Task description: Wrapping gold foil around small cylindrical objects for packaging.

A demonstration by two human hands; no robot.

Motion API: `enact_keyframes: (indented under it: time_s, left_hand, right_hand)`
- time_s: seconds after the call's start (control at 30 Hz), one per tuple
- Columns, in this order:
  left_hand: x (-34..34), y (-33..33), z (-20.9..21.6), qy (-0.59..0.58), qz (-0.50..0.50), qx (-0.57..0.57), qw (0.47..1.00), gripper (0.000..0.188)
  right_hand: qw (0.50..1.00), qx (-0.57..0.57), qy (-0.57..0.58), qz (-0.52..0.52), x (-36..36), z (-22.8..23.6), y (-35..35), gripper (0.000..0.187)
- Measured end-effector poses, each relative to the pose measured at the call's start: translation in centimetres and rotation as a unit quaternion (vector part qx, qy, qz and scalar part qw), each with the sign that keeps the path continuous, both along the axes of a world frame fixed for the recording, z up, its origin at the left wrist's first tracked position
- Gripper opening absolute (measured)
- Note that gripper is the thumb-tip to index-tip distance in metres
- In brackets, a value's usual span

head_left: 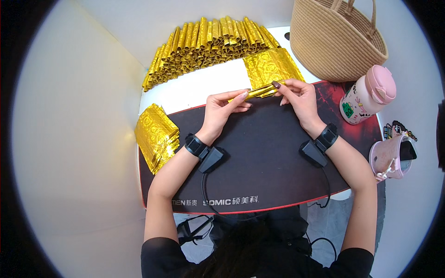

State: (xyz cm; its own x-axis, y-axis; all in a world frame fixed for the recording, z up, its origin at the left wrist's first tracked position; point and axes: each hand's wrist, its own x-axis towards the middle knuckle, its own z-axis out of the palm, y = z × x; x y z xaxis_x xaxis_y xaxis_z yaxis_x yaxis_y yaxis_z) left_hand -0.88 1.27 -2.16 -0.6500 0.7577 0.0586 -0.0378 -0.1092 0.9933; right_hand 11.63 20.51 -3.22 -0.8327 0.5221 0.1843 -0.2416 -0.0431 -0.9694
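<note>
From far off, I see the left hand and right hand pinching a gold foil strip over the black mat; squeezing hard could crumple it (it looks thin).

Bright, even light fills the view, with only faint, soft shadows; the gold foil sheets glint in streaks, and the left wall beside them carries a yellow glow. Straight edges bow toward the black, blurry-edged rim
</note>
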Motion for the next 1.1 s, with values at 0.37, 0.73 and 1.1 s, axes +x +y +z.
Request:
enact_keyframes:
  time_s: [0.37,0.73,1.1]
  left_hand:
    - [-0.1,0.0,0.4,0.006,-0.035,-0.023,0.999,0.029]
    - [-2.5,-1.2,1.2,-0.035,-0.105,-0.091,0.990,0.029]
    - [-3.2,-1.5,1.2,-0.040,-0.073,-0.097,0.992,0.029]
  right_hand:
    - [0.999,-0.024,0.005,-0.030,0.0,0.3,0.2,0.022]
    - [0.998,0.054,-0.005,-0.036,0.4,0.8,0.1,0.025]
    - [0.996,0.055,0.027,-0.062,0.2,0.5,-0.3,0.012]
